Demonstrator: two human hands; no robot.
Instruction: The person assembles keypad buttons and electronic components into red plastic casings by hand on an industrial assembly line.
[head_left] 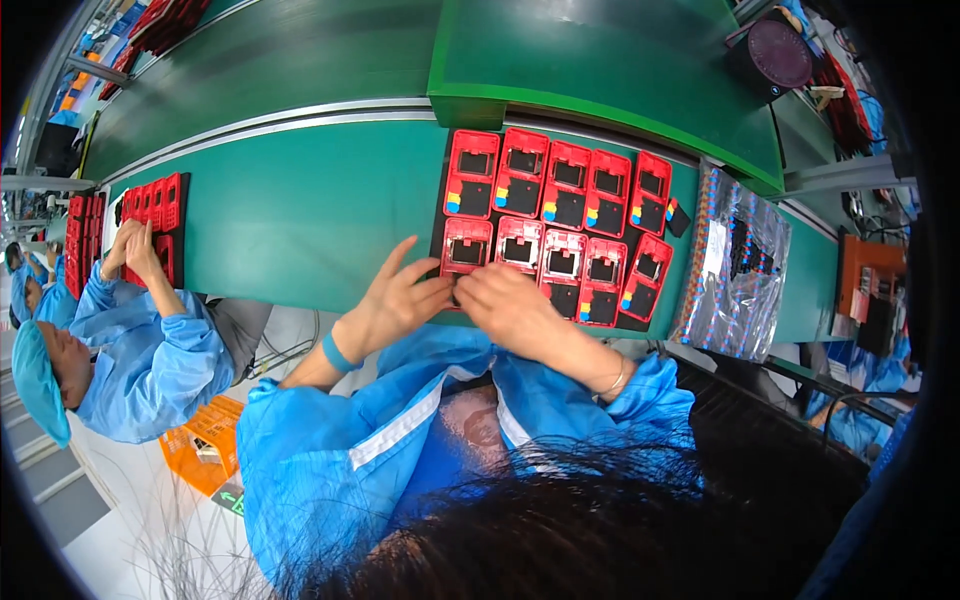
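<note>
Red plastic device housings (pixel 467 243), each with a dark screen window, lie in two rows on a black tray (pixel 437 232). Dark rectangular pieces with yellow and blue patches show in the lower part of most of them. My right hand (pixel 510 308) bends over the lower part of the front-left housing, fingers pressed together and pointing down; whatever is under the fingertips is hidden. Beside it, my left hand (pixel 400 298) has its fingers apart, the index finger raised, the others reaching to the tray's left edge. It holds nothing that I can see.
A clear plastic bag with dark pieces (pixel 740 260) lies right of the tray, and a small black piece (pixel 678 218) sits between them. A green raised shelf (pixel 600 70) borders the bench (pixel 300 210) behind. At left, a co-worker (pixel 150 350) handles similar red housings (pixel 158 205).
</note>
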